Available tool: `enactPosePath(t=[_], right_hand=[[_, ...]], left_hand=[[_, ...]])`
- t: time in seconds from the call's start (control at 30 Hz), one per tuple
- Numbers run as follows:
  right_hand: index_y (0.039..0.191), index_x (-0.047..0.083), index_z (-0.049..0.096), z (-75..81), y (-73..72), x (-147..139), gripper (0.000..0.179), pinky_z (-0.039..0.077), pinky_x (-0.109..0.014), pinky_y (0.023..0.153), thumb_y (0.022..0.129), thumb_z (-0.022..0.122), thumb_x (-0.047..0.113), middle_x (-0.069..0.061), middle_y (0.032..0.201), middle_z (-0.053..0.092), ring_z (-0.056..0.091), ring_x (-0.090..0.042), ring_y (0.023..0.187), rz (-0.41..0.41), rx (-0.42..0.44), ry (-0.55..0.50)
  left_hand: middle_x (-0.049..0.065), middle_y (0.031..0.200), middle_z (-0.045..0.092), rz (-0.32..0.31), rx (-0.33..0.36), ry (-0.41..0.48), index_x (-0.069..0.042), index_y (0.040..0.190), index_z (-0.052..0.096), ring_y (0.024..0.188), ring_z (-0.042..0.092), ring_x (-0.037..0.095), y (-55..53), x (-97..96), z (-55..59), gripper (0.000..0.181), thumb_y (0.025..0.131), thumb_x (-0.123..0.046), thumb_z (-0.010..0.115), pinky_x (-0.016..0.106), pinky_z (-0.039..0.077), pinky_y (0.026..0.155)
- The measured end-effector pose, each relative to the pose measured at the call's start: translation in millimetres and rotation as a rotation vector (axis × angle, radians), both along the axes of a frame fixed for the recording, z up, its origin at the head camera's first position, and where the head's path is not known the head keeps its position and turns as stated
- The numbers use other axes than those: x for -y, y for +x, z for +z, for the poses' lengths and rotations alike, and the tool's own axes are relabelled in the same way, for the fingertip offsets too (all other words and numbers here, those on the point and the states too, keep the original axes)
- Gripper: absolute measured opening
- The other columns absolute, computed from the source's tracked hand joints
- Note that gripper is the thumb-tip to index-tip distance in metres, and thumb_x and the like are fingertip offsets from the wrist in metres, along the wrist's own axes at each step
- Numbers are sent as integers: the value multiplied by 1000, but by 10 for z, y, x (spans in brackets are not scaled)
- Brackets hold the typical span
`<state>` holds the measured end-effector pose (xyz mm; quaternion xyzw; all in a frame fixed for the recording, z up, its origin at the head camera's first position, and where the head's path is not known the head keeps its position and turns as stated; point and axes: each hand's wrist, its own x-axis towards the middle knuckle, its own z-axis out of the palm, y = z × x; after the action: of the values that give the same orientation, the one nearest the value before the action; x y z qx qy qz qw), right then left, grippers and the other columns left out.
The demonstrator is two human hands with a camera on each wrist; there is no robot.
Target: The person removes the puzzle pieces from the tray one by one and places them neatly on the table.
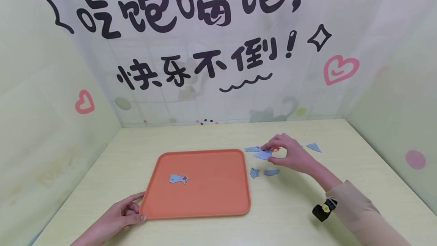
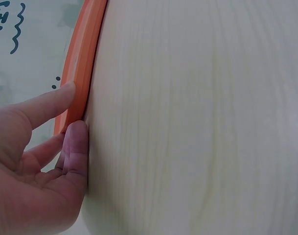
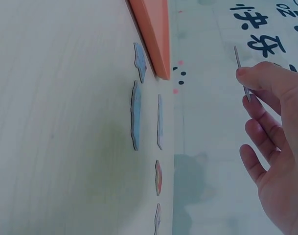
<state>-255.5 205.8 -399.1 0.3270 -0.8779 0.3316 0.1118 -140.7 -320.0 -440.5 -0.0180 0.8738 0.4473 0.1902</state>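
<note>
My right hand (image 1: 290,154) pinches a flat light-blue puzzle piece (image 1: 262,155) between thumb and fingers. In the right wrist view this piece (image 3: 240,63) is held up edge-on, apart from the tabletop. With my left hand (image 1: 119,215) I grip the near left corner of an orange tray (image 1: 211,208); the left wrist view has the fingers around the tray's rim (image 2: 82,63). One blue piece with a small red detail (image 1: 176,178) lies in the tray, left of its middle.
Right of the tray lie more blue pieces, among them a jagged one (image 1: 254,172), a curved strip (image 1: 271,172) and a triangular one (image 1: 314,147). A red-marked piece (image 1: 275,148) is partly behind my right hand. A printed wall (image 1: 218,105) stands behind the table.
</note>
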Motion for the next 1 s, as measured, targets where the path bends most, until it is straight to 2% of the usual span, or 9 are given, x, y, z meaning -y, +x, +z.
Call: enactPosePath(t=[0.17,0.3,0.63,0.73,1.0], right_hand=[[113,16,74,-70,31,-162,32,45,-31,84,82,80,12,7,106,70,54,-15,100,-5,7,-1],[115,16,73,-118,31,-291,35,45,-29,83,82,80,10,5,111,71,53,-11,100,4,-12,1],[113,18,74,-214,62,-555,33,45,-34,84,81,81,13,4,109,70,53,-10,102,-47,-25,27],[112,18,74,-237,72,-634,33,45,-32,83,80,82,13,3,108,70,53,-12,100,-57,-27,18],[112,19,73,-299,101,-811,31,48,-29,84,82,80,17,4,104,68,56,-18,97,-119,44,46]], left_hand=[[4,100,54,12,7,-6,6,152,28,79,48,9,0,-15,11,83,90,-27,73,22,42,67],[5,100,54,12,7,-9,6,152,28,79,48,9,-1,-24,22,83,90,-27,73,22,42,66],[5,101,55,8,4,-13,5,152,28,79,48,9,6,-30,35,83,90,-28,73,22,42,67],[5,101,55,8,5,-10,5,152,27,79,48,9,9,-31,38,84,90,-27,73,22,42,67],[5,100,55,14,0,-14,5,152,28,78,48,8,3,-29,23,84,89,-27,74,22,43,65]])
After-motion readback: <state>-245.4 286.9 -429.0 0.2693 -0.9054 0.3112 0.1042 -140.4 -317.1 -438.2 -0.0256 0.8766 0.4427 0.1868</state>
